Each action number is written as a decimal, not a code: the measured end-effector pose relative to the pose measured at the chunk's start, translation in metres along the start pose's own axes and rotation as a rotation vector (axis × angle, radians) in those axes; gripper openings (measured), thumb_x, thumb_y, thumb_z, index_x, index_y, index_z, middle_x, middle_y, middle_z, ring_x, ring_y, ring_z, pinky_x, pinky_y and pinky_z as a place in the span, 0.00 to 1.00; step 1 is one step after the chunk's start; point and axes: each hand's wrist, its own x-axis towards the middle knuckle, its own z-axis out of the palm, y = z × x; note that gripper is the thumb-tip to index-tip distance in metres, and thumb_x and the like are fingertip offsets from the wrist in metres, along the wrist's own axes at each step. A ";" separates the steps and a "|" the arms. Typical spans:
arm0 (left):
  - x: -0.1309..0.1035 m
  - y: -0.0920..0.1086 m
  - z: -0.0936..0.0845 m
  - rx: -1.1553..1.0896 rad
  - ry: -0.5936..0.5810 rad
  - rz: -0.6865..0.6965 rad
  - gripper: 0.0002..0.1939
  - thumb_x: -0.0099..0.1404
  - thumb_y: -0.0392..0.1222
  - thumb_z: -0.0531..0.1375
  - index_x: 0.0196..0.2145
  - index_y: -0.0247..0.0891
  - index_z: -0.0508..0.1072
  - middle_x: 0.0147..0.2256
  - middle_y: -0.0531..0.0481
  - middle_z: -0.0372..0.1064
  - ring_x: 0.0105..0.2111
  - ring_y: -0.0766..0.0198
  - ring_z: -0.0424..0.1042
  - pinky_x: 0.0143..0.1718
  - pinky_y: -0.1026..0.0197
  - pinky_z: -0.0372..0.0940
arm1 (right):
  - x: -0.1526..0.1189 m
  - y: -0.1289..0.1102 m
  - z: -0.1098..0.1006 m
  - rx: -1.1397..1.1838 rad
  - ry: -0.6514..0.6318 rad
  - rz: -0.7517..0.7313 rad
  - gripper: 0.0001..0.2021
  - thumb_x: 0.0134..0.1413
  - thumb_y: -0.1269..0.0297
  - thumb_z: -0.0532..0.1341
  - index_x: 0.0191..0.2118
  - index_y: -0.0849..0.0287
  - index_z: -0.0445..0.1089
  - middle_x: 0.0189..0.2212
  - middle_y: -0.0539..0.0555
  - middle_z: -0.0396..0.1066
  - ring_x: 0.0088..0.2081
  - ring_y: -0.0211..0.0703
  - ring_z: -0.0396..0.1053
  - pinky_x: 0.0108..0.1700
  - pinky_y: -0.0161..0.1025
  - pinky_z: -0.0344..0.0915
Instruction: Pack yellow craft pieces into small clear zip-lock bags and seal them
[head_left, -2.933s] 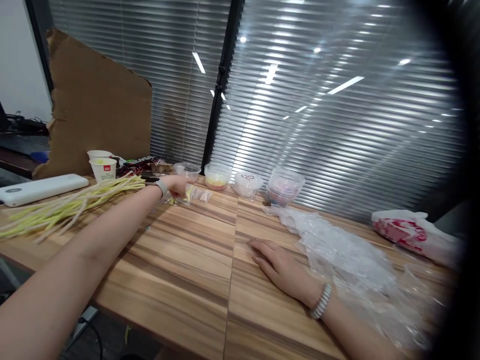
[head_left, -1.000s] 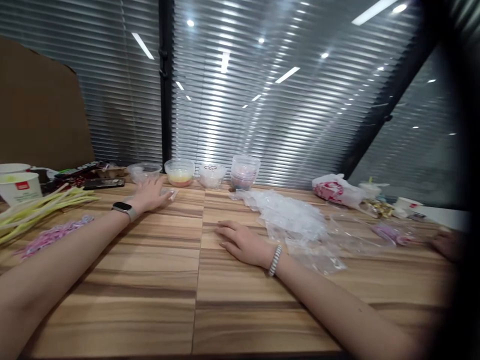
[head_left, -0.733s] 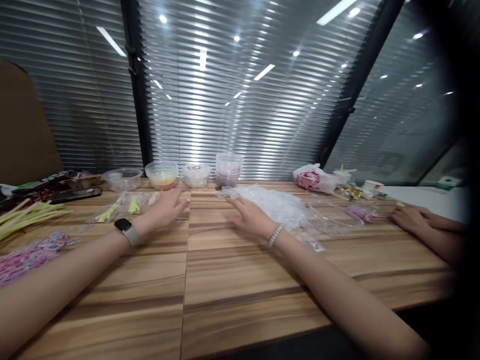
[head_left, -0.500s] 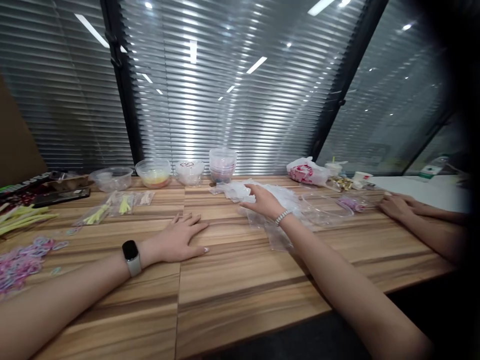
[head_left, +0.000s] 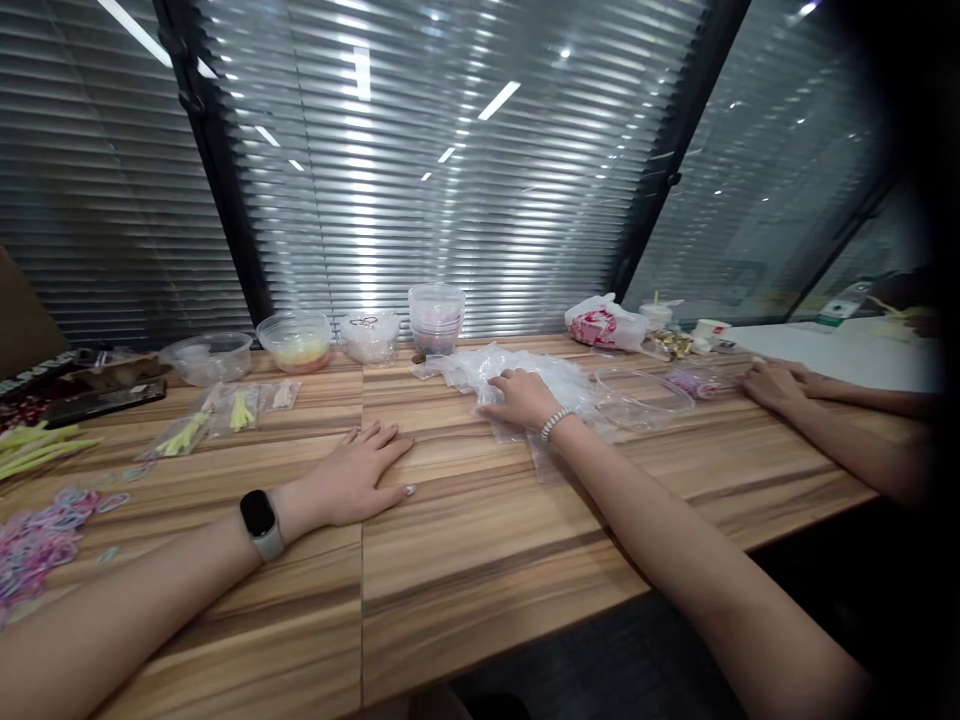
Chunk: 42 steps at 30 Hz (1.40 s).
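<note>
My left hand [head_left: 360,475] lies flat on the wooden table [head_left: 465,600], fingers spread, holding nothing. A watch [head_left: 259,513] is on that wrist. My right hand [head_left: 523,400], with a beaded bracelet [head_left: 556,424], rests on a heap of clear plastic bags [head_left: 559,375]. Its fingers are slightly bent and the thumb stands apart from them; nothing is visibly gripped. Left of my left hand lie small packed bags with yellow strips [head_left: 241,411] and a pale filling [head_left: 283,395].
Along the window stand clear plastic bowls [head_left: 295,343] and a stacked set of tubs [head_left: 436,320]. Pink and purple small bands [head_left: 41,545] and yellow strips [head_left: 37,452] lie at left. A red-printed white bag [head_left: 604,325] stands at back right. Another person's hands [head_left: 776,385] rest at the right.
My right hand has come down onto the plastic bags, its fingers bending closer to the thumb. My left hand stays flat on the table. The view has shifted slightly.
</note>
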 end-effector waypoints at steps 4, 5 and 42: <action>0.000 0.003 -0.002 0.023 0.018 0.025 0.37 0.67 0.66 0.43 0.66 0.43 0.52 0.65 0.41 0.45 0.64 0.45 0.46 0.64 0.43 0.43 | 0.000 -0.002 0.002 -0.026 -0.018 -0.035 0.38 0.47 0.26 0.49 0.42 0.57 0.73 0.41 0.61 0.67 0.43 0.56 0.65 0.44 0.48 0.58; 0.000 0.004 -0.002 0.028 0.020 0.030 0.37 0.68 0.66 0.43 0.66 0.42 0.52 0.65 0.41 0.45 0.64 0.46 0.47 0.64 0.43 0.43 | -0.001 -0.003 0.002 -0.029 -0.013 -0.038 0.39 0.47 0.26 0.49 0.42 0.57 0.73 0.41 0.61 0.67 0.43 0.57 0.65 0.45 0.49 0.58; 0.002 -0.001 0.003 -0.076 0.053 0.019 0.32 0.69 0.61 0.46 0.64 0.45 0.57 0.64 0.42 0.47 0.63 0.46 0.49 0.62 0.44 0.47 | -0.010 -0.036 -0.011 -0.010 -0.023 -0.149 0.31 0.60 0.38 0.46 0.51 0.59 0.67 0.41 0.63 0.68 0.46 0.56 0.64 0.48 0.49 0.56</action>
